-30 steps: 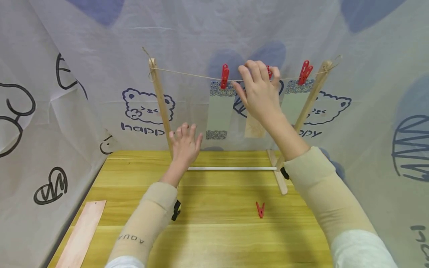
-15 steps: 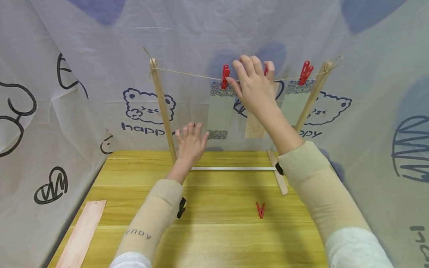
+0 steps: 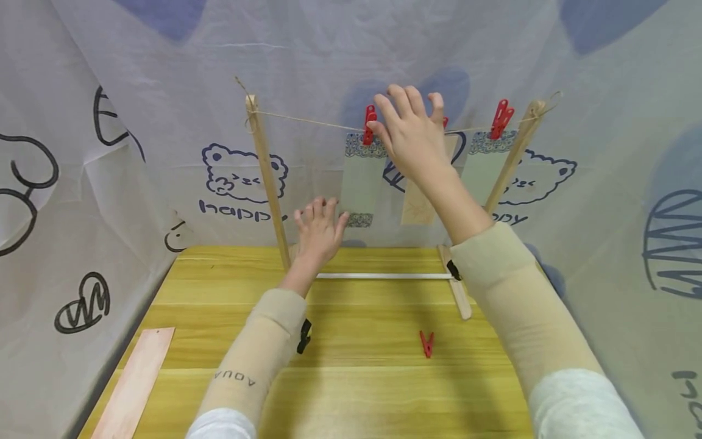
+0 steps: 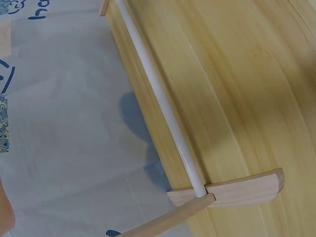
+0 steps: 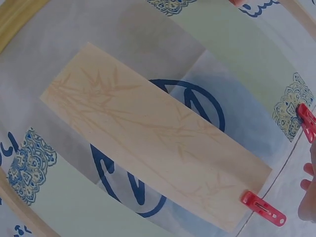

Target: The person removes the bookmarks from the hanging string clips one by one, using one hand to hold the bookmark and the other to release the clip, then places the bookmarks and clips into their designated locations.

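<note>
Printed cloth [image 3: 312,55] behind the line [image 3: 307,121], wood worktop [image 3: 351,390] under it. Line tied between left post [image 3: 267,177] and right post [image 3: 512,158]. Hanging from it: left card [image 3: 359,189] on left peg [image 3: 368,138], middle card [image 5: 153,133] on middle peg [image 5: 263,208], right card [image 3: 482,177] on right peg [image 3: 499,120]. Spare peg [image 3: 426,346] and pink strip [image 3: 134,384] on worktop, below and in front of line.

Right hand [image 3: 414,137] at the line, grip apart, fingers spread, apparently holding nothing; thumb overlaps left peg, can't tell if touching. Left hand [image 3: 318,235] below line, by left card's lower end; grip apart too, fingers loosely bent.

Risks, judged: thumb nudging left peg could twist it and drop left card. Palm brushing middle card could swing it out of middle peg, which bites only the top edge. Finger hooking the line could jolt all three cards or tip a post.
</note>
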Tool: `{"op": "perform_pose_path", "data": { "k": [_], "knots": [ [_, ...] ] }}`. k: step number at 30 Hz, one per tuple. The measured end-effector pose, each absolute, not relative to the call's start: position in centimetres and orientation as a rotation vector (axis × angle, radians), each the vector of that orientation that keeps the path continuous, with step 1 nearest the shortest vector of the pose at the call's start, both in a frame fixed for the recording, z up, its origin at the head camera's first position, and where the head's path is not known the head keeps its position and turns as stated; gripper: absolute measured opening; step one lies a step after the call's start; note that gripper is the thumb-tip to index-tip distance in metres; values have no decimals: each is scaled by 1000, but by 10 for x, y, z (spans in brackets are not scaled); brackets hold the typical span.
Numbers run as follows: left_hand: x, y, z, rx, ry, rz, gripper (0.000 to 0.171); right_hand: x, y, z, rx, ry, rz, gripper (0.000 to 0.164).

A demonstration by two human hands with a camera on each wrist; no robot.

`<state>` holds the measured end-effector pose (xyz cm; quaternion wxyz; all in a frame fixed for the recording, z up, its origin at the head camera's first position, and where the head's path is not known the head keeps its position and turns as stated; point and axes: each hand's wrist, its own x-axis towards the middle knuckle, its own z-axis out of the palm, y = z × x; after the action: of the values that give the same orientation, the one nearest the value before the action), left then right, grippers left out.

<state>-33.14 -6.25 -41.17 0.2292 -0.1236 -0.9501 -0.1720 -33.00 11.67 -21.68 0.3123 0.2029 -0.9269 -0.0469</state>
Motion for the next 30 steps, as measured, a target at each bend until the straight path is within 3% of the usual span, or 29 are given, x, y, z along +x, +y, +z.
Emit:
{"op": "perform_pose_path", "data": {
  "k": [30],
  "knots": [
    [-330, -52, -412, -343, -2660, -476, 43, -335, 106, -205, 527, -2650, -158, 47]
  ]
}}
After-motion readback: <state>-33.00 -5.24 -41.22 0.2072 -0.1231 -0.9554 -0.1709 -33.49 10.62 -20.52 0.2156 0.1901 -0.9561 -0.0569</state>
